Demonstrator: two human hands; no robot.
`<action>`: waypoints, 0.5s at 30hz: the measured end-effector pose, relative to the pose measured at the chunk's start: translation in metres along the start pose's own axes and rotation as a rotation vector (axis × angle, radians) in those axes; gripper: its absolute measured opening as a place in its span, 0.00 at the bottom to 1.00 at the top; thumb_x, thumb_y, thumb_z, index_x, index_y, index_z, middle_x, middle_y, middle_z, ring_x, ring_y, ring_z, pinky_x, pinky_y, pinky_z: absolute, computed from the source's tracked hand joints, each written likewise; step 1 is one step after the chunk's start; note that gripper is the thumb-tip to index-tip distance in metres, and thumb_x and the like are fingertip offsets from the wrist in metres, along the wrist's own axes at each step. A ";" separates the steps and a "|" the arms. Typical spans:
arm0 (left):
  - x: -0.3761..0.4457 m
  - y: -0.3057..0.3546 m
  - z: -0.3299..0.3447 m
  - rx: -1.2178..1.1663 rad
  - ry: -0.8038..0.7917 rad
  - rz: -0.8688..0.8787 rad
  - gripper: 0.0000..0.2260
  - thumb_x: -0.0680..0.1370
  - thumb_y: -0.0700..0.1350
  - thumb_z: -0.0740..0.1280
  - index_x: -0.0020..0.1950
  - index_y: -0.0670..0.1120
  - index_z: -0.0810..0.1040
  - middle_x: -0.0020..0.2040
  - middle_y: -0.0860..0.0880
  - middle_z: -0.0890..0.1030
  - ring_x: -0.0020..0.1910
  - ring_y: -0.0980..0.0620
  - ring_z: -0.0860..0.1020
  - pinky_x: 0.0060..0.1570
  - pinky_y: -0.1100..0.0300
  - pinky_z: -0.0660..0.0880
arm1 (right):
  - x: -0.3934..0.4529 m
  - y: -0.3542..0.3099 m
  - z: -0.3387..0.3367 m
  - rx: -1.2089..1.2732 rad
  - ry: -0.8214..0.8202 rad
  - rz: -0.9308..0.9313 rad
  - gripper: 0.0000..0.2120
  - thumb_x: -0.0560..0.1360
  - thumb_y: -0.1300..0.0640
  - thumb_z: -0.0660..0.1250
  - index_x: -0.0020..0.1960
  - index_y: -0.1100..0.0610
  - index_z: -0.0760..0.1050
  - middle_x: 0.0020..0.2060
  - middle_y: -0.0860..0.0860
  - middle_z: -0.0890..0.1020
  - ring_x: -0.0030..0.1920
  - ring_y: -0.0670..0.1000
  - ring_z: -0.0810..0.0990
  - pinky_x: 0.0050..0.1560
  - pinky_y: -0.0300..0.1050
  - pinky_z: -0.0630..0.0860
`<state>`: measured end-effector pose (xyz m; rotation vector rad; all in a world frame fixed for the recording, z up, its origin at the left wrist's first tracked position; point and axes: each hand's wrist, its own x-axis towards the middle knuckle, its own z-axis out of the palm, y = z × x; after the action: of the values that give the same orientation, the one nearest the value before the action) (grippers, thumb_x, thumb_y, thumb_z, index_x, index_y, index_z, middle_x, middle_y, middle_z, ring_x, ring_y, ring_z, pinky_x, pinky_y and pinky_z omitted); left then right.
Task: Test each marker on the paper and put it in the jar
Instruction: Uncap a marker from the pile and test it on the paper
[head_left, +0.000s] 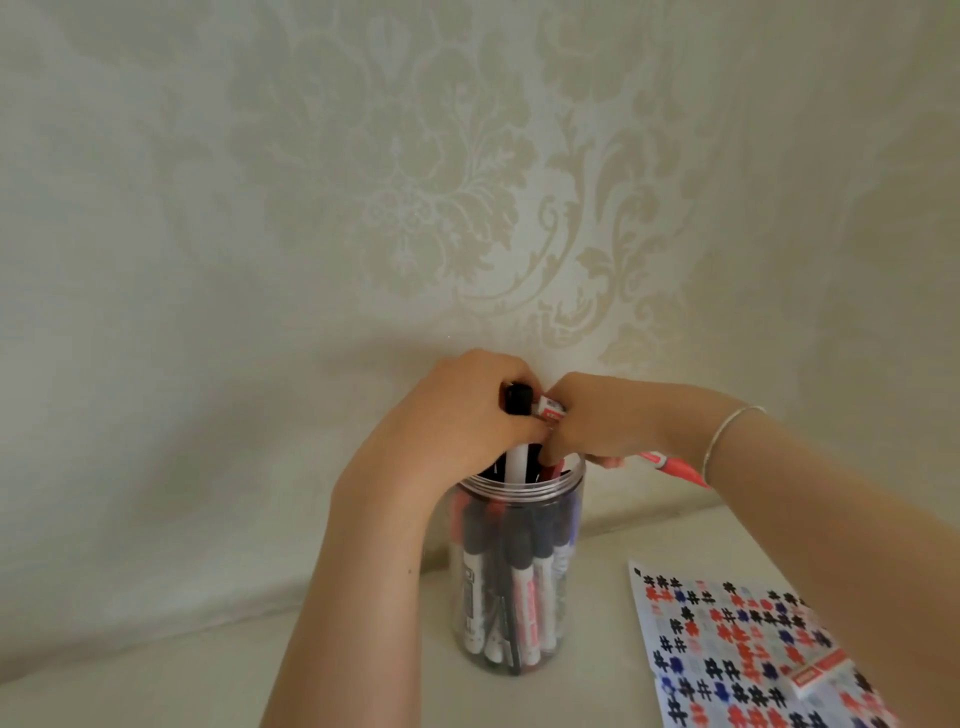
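Both hands met over the mouth of the jar (519, 582), which stood upright on the table (208, 675) close to the wall (467, 156). The left hand (457, 431) was curled, fingers down, round the tops of several markers: a black cap (154, 399) stuck out on its left side and a white barrel (156, 465) ran down from it into the jar. The right hand (602, 421) was curled in from the right, its fingertips at the rim and touching the left hand; a red-labelled marker end (706, 408) showed between the two hands. The right hand also held a red marker (675, 467), which lay nearly flat, its long axis running right and slightly down, away from the jar and under the wrist.

That was the relation that mattered: the jar's opening faced straight up, and the markers in it stood nearly vertical, while the red marker lay crosswise beside the rim. To go in, it would probably have had to be tipped upright over the mouth, and the right hand was the nearer one for that. The jar looked crowded, so finding a gap could have been awkward.

The paper (737, 649), covered in black, red and blue test marks, lay to the near right, with a small box (821, 673) resting on it.
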<state>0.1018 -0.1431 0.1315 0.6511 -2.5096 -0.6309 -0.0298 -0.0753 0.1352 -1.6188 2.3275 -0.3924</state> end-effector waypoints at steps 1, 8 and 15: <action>-0.002 0.000 -0.001 -0.014 -0.001 -0.016 0.15 0.70 0.49 0.75 0.54 0.55 0.76 0.46 0.54 0.79 0.41 0.54 0.79 0.41 0.61 0.76 | 0.000 0.001 0.000 0.022 -0.002 0.003 0.15 0.71 0.64 0.66 0.28 0.55 0.68 0.13 0.47 0.67 0.16 0.44 0.65 0.22 0.35 0.64; -0.004 0.001 0.000 0.086 -0.023 -0.072 0.09 0.66 0.47 0.78 0.37 0.48 0.78 0.39 0.50 0.82 0.39 0.51 0.80 0.40 0.57 0.75 | -0.003 0.008 0.007 0.223 0.119 -0.096 0.06 0.72 0.62 0.66 0.40 0.54 0.81 0.21 0.50 0.76 0.16 0.45 0.69 0.22 0.34 0.65; -0.006 0.009 0.006 0.224 -0.081 -0.088 0.05 0.71 0.50 0.73 0.42 0.51 0.86 0.39 0.50 0.83 0.41 0.51 0.80 0.35 0.62 0.71 | -0.016 0.025 0.003 0.578 0.222 -0.141 0.10 0.73 0.68 0.63 0.47 0.60 0.82 0.21 0.54 0.77 0.22 0.54 0.70 0.20 0.36 0.61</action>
<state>0.1002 -0.1308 0.1292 0.8358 -2.6635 -0.4163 -0.0450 -0.0516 0.1246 -1.4962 1.9704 -1.2027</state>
